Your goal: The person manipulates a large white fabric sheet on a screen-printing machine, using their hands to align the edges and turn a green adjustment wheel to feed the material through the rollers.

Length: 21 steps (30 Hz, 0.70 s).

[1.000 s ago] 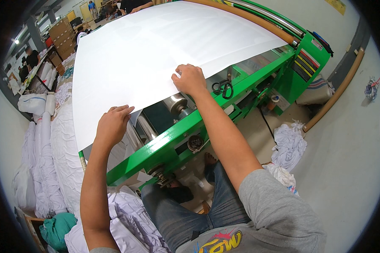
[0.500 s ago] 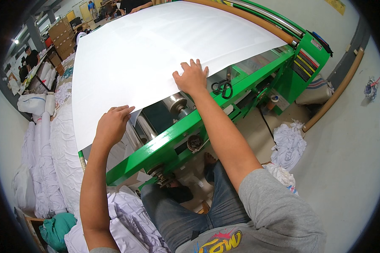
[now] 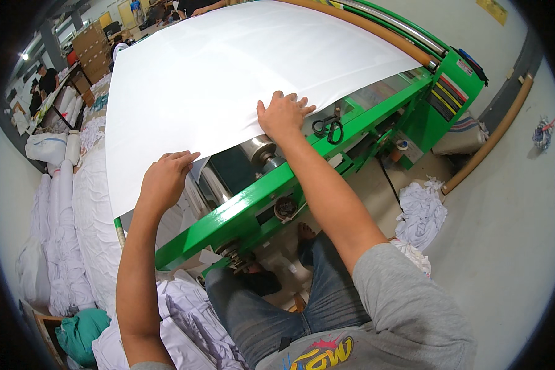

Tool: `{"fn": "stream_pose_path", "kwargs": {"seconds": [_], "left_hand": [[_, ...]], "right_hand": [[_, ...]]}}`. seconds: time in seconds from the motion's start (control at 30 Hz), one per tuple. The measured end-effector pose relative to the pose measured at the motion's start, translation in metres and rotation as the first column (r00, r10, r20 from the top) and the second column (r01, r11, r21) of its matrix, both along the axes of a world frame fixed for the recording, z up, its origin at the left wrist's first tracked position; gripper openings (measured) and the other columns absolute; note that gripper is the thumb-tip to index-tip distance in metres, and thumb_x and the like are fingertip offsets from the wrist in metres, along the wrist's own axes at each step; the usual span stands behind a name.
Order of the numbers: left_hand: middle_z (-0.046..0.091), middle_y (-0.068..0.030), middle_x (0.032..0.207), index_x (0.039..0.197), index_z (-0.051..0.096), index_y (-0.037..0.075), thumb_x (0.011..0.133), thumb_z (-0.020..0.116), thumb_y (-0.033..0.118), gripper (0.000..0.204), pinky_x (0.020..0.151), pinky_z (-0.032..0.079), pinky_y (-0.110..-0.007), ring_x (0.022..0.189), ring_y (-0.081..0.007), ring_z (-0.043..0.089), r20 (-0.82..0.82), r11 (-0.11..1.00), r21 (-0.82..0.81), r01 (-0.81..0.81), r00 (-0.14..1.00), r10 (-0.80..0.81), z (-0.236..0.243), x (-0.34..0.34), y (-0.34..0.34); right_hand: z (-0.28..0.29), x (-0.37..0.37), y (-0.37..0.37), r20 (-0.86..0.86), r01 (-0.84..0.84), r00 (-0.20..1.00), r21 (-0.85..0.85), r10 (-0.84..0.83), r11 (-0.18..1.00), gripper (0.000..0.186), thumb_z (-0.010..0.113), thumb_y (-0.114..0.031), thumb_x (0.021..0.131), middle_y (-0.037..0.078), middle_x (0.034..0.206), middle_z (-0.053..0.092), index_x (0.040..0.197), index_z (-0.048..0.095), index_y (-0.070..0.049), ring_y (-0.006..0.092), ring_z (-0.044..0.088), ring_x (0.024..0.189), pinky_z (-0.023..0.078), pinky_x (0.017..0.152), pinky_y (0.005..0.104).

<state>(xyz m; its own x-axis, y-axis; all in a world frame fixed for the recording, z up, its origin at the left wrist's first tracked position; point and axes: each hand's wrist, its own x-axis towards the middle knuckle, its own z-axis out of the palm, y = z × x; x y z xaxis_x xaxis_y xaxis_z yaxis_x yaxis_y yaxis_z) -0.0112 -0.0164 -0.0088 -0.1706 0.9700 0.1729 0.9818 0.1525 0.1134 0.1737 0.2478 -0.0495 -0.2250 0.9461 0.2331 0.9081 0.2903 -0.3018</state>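
- Sheet (image 3: 216, 80) first, from the head cam: big, white, spread out in front of both hands, its near edge running right under them. Can't tell if it's paper or fabric.
- Left hand (image 3: 165, 179) is over that near edge, fingers close together on top. Thumb's hidden, so no clue whether it's actually pinching anything.
- Right hand (image 3: 283, 117) is further along the same edge, palm down with fingers spread on the sheet, not gripping.
- Just right of the right hand, black-handled scissors (image 3: 327, 127) rest by a green frame bar (image 3: 246, 206). That bar slants along the near side of both hands.
- Between the hands, below the sheet's edge, a shiny metal roller (image 3: 259, 150) pokes out.
- Beyond the right hand, a brown tube (image 3: 388, 36) lies along the sheet's far right side, ending near a green housing (image 3: 453, 92).
- Well off to the right of the right hand, crumpled white cloth (image 3: 422, 213) sits on the floor.
- Left of the left hand, long white rolls (image 3: 61, 240); nearer the body, below that hand, a white fabric heap (image 3: 191, 314).
- Far past both hands, a person in a dark top (image 3: 194, 7) is at the sheet's far edge.
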Motion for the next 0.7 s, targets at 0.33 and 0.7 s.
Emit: {"fn": "stream_pose_path", "kwargs": {"seconds": [0.33, 0.7], "left_hand": [[0.079, -0.0095, 0.137, 0.140, 0.080, 0.019, 0.112, 0.061, 0.019, 0.033, 0.106, 0.059, -0.046, 0.127, -0.0340, 0.072, 0.006, 1.000, 0.004, 0.003, 1.000, -0.003, -0.002, -0.004, 0.000], [0.080, -0.0136, 0.116, 0.109, 0.084, 0.005, 0.102, 0.071, 0.015, 0.018, 0.099, 0.059, -0.047, 0.114, -0.0356, 0.073, 0.016, 0.988, 0.152, 0.028, 0.999, -0.030, 0.003, 0.001, 0.003]], "right_hand": [[-0.005, 0.003, 0.003, -0.027, 0.001, 1.000, 0.040, 0.000, 0.999, 0.063, 0.059, -0.049, 0.107, 0.033, 0.155, 0.060, 0.144, 0.069, 0.001, 0.0570, 0.042, 0.155, 0.021, 0.127, 0.0826], [-0.012, 0.006, 0.007, -0.076, -0.052, 0.995, 0.106, 0.060, 0.993, 0.063, 0.058, -0.047, 0.104, 0.027, 0.165, 0.054, 0.146, 0.069, -0.002, 0.0516, 0.039, 0.160, 0.016, 0.129, 0.0825]]}}
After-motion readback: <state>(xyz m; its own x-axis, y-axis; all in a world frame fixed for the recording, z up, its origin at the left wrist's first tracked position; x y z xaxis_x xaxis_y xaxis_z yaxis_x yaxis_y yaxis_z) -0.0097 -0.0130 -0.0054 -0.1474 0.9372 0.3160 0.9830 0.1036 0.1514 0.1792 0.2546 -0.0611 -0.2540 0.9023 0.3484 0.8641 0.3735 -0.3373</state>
